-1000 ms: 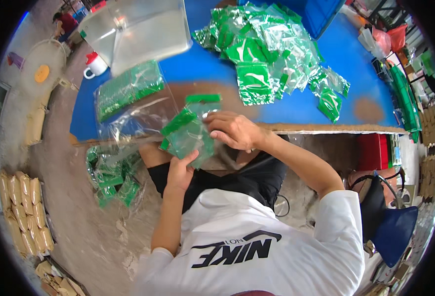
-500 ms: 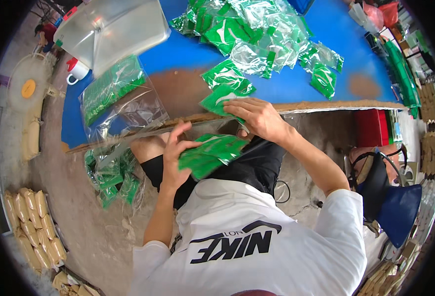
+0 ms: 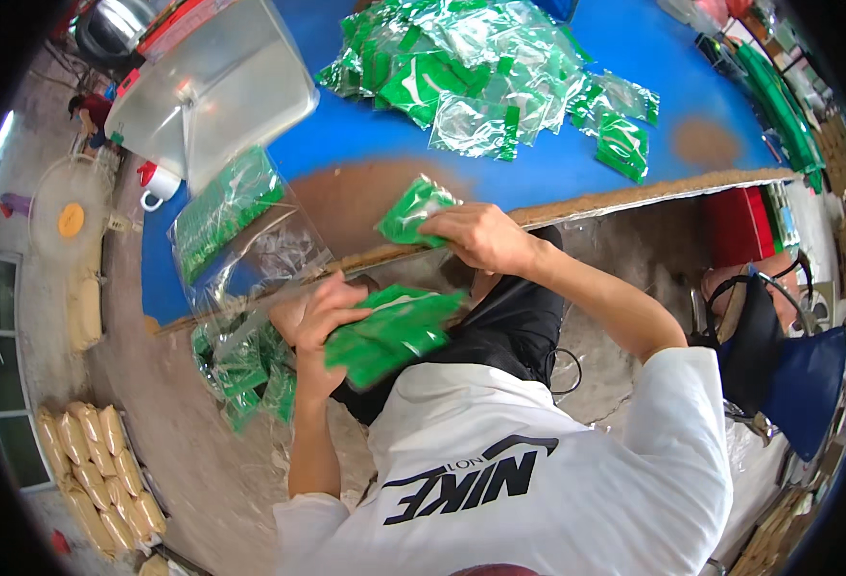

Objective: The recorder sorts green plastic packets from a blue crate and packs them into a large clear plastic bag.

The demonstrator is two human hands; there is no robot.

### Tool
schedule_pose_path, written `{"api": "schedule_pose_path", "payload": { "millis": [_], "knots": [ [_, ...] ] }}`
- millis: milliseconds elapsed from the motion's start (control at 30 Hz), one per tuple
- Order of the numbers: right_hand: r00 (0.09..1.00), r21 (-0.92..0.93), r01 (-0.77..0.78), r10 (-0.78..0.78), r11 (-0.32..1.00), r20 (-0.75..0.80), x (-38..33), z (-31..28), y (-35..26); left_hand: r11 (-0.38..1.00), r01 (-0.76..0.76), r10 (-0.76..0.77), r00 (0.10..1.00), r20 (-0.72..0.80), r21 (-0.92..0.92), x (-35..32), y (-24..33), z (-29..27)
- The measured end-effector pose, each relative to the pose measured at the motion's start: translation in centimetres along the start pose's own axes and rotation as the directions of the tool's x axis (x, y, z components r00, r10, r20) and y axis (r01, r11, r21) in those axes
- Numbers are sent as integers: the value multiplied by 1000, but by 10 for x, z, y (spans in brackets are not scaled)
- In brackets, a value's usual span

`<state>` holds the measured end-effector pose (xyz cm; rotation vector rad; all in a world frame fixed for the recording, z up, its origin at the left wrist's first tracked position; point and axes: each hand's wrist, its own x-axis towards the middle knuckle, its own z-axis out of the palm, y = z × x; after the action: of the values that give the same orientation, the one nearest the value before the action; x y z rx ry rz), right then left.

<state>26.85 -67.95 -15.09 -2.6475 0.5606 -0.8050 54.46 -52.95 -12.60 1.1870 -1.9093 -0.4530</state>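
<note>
My left hand [image 3: 325,322] is closed around a small stack of flat green packets [image 3: 394,336], held above my lap and slightly blurred. Over the table's front edge, my right hand [image 3: 485,237] pinches a green packet [image 3: 415,211] in clear film, its fingers on the near right corner. Whether more than one packet is in that pinch cannot be made out. Farther back on the blue table [image 3: 346,144] lies a loose heap of similar green packets and clear wrappers [image 3: 471,67]. One packet [image 3: 622,147] rests apart at the heap's right.
A clear bag filled with green packets [image 3: 231,211] hangs over the table's front left edge. Behind it stand a white mug with a red top [image 3: 157,182] and a translucent bin [image 3: 240,86]. More bagged green packets [image 3: 245,370] sit below the edge. A dark blue bag [image 3: 802,384] is at right.
The view has shifted a little. My right hand has lifted its packet off the table edge, and the packet lying just beyond it no longer shows there. My left hand still holds its stack.
</note>
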Motion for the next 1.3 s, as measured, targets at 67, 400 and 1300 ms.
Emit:
{"api": "schedule_pose_path", "payload": {
  "millis": [67, 400, 1300],
  "knots": [
    [985, 334, -171, 166, 927, 44, 13, -18, -20, 997, -9, 10, 1000, -19, 73, 16, 18, 13],
    [911, -451, -403, 300, 796, -283, 34, 23, 62, 263, 308, -747, 665, 9, -914, -17, -5, 72],
    [996, -80, 37, -43, 996, -77, 19, 21, -1, -238, 243, -641, 688, 340, -940, -75, -50, 63]
  ]
}}
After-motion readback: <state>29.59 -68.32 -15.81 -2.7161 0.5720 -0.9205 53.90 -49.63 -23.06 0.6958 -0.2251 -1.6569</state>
